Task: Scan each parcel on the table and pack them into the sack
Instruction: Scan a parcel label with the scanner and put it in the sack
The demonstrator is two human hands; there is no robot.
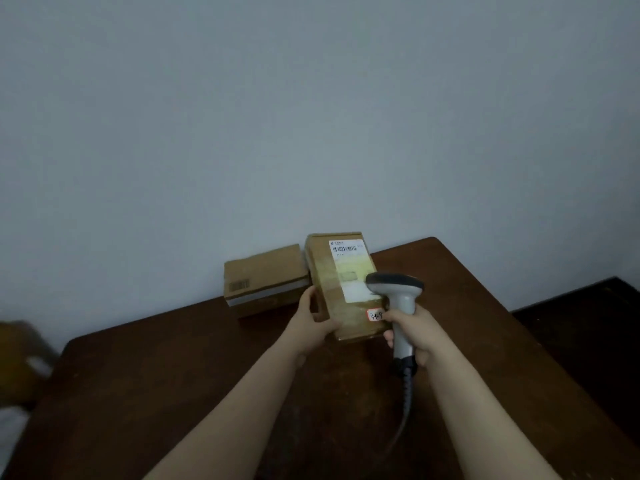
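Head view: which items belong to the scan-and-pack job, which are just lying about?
Job: labelled parcel in left hand, second parcel, scanner in right hand, table.
Lying about: dark furniture on the right; blurred yellow shape at left edge, unidentifiable.

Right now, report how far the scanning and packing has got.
Done: nothing visibly packed; no sack plainly in view. In hand: left hand holds the labelled parcel, right hand points the scanner at it. Left: the second parcel on the table, then packing both.

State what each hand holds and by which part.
Left hand grips the labelled parcel at its near left corner; right hand grips the scanner by its handle.
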